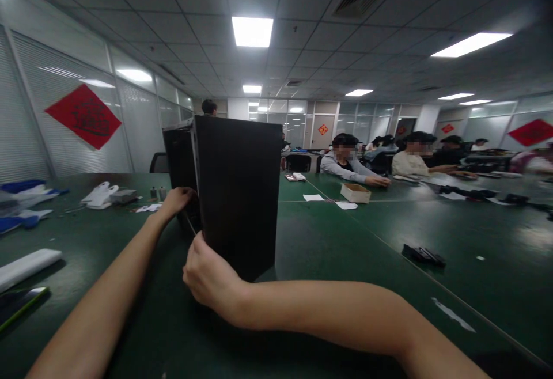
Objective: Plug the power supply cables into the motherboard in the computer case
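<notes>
A black box-shaped computer case [237, 189] stands upright on the green table, its broad dark side facing me and an opening on its left. My left hand [178, 201] reaches to that opening, fingers bent, with the fingertips hidden in the dark interior. At the lower left edge of the case is my right hand [211, 272], closed, its knuckles toward me. A thin pale line runs from its fingertips up into the opening; whether it is a tool, a wire or the case's edge cannot be told. The case hides what lies beyond it.
On the green table [328, 264], a white plastic bag [100, 194], small bottles [158, 193] and a green-edged phone [21, 307] lie left. Rightward are a shallow box [355, 193], a black object [423, 255] and a clear strip [453, 314]. A person [349, 163] sits across.
</notes>
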Available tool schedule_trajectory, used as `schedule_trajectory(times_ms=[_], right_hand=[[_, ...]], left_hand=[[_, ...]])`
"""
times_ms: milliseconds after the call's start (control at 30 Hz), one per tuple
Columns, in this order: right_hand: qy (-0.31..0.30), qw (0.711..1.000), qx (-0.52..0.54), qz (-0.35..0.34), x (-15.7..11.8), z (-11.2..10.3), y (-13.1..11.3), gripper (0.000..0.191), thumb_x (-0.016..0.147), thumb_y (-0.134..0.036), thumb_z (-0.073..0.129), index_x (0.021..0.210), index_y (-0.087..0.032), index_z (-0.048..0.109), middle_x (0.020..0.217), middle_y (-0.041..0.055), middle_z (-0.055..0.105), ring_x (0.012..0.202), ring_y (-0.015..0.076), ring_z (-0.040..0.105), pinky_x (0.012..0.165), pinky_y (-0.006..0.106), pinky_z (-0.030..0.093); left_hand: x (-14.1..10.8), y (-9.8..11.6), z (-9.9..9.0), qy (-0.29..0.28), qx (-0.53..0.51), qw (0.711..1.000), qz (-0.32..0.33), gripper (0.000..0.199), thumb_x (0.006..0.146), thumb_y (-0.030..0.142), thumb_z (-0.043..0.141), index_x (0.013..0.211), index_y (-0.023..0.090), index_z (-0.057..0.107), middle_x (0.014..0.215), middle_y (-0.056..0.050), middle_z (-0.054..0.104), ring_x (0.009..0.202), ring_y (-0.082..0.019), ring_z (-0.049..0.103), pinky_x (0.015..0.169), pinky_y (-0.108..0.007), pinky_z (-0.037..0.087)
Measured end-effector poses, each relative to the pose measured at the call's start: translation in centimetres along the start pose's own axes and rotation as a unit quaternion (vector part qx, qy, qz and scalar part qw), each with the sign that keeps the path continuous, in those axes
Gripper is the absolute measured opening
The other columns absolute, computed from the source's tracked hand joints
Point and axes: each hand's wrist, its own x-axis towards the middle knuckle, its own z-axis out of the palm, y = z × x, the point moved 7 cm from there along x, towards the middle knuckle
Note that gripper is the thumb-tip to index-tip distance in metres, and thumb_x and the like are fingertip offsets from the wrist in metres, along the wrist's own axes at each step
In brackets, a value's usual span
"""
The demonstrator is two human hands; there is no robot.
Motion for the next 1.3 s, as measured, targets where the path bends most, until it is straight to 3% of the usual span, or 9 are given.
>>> schedule_trajectory(times_ms=[200, 300, 400, 567, 733, 833, 933, 1133, 1300], right_hand=[[0.112, 0.983, -0.020, 0.144, -5.4, 1.2, 1.5, 0.054, 0.106, -0.038, 0.032, 0.113, -0.005, 0.074, 0.116, 0.0200, 0.073, 0.098, 0.0313, 0.067, 0.095, 0.049, 0.047], [0.150, 0.972, -0.005, 0.182, -9.3, 2.2, 2.6, 0.058, 0.105, -0.040, 0.035, 0.112, 0.005, 0.071, 0.106, 0.0246, 0.073, 0.088, 0.0293, 0.066, 0.090, 0.045, 0.046], [0.179, 0.969, 0.026, 0.168, -13.5, 3.5, 3.9, 0.052, 0.102, -0.032, 0.040, 0.112, 0.010, 0.068, 0.095, 0.0241, 0.073, 0.078, 0.0259, 0.063, 0.084, 0.041, 0.044], [0.154, 0.972, 0.056, 0.171, -20.5, 8.6, 6.7, 0.041, 0.096, -0.024, 0.045, 0.116, 0.002, 0.070, 0.083, 0.0155, 0.070, 0.074, 0.0240, 0.058, 0.079, 0.040, 0.042], [0.145, 0.967, 0.081, 0.193, -25.3, 14.5, 9.3, 0.034, 0.092, -0.019, 0.048, 0.115, -0.007, 0.071, 0.080, 0.0112, 0.068, 0.073, 0.0217, 0.054, 0.076, 0.038, 0.040], [0.156, 0.964, 0.089, 0.197, -26.8, 16.9, 10.4, 0.032, 0.092, -0.017, 0.047, 0.111, -0.010, 0.072, 0.077, 0.0089, 0.067, 0.071, 0.0207, 0.053, 0.075, 0.037, 0.040], [0.158, 0.963, 0.062, 0.210, -27.1, 17.9, 10.8, 0.028, 0.096, -0.018, 0.046, 0.103, -0.010, 0.072, 0.074, 0.0080, 0.065, 0.069, 0.0206, 0.052, 0.075, 0.036, 0.039], [0.075, 0.942, 0.088, 0.316, -26.2, 17.8, 10.6, 0.028, 0.102, -0.033, 0.052, 0.092, -0.013, 0.068, 0.080, 0.0087, 0.067, 0.076, 0.0226, 0.057, 0.083, 0.037, 0.037], [0.044, 0.933, 0.109, 0.339, -26.0, 16.9, 10.8, 0.030, 0.103, -0.034, 0.052, 0.088, -0.013, 0.068, 0.079, 0.0088, 0.068, 0.076, 0.0235, 0.058, 0.085, 0.037, 0.036]], left_hand=[[1.1, -0.9, 1.9, -0.013, 0.011, 0.999, 0.044, 0.053, 0.092, 0.039, 0.030, 0.092, 0.014, 0.077, 0.086, -0.011, 0.076, 0.082, -0.025, 0.068, 0.067, -0.028, 0.043], [0.9, 0.5, 2.8, -0.033, 0.022, 0.995, 0.093, 0.056, 0.093, 0.041, 0.028, 0.091, 0.013, 0.077, 0.086, -0.012, 0.076, 0.080, -0.024, 0.067, 0.070, -0.030, 0.044], [0.1, 3.3, 3.8, -0.064, 0.044, 0.986, 0.146, 0.053, 0.093, 0.039, 0.029, 0.089, 0.015, 0.076, 0.088, -0.012, 0.076, 0.080, -0.024, 0.066, 0.071, -0.031, 0.044], [-1.6, 8.2, 5.6, -0.101, 0.060, 0.977, 0.176, 0.050, 0.096, 0.040, 0.030, 0.087, 0.017, 0.074, 0.095, -0.012, 0.076, 0.086, -0.025, 0.067, 0.075, -0.032, 0.046], [-3.1, 11.0, 6.9, -0.150, 0.096, 0.964, 0.198, 0.067, 0.099, 0.063, 0.022, 0.117, 0.017, 0.068, 0.113, -0.017, 0.073, 0.101, -0.033, 0.068, 0.084, -0.038, 0.048], [-3.8, 11.9, 7.6, -0.199, 0.120, 0.948, 0.219, 0.077, 0.095, 0.075, 0.022, 0.124, 0.016, 0.063, 0.107, -0.017, 0.073, 0.093, -0.034, 0.069, 0.078, -0.040, 0.050], [-4.2, 12.6, 8.0, -0.228, 0.140, 0.932, 0.243, 0.075, 0.093, 0.076, 0.029, 0.122, 0.017, 0.065, 0.111, -0.016, 0.073, 0.095, -0.033, 0.069, 0.077, -0.038, 0.050], [-4.7, 13.0, 8.2, -0.275, 0.195, 0.910, 0.239, 0.057, 0.097, 0.059, 0.037, 0.111, 0.017, 0.073, 0.109, -0.015, 0.075, 0.097, -0.030, 0.070, 0.078, -0.035, 0.051], [-5.2, 13.6, 7.9, -0.301, 0.206, 0.901, 0.237, 0.057, 0.098, 0.055, 0.037, 0.116, 0.015, 0.072, 0.112, -0.017, 0.075, 0.099, -0.030, 0.070, 0.080, -0.035, 0.051]])
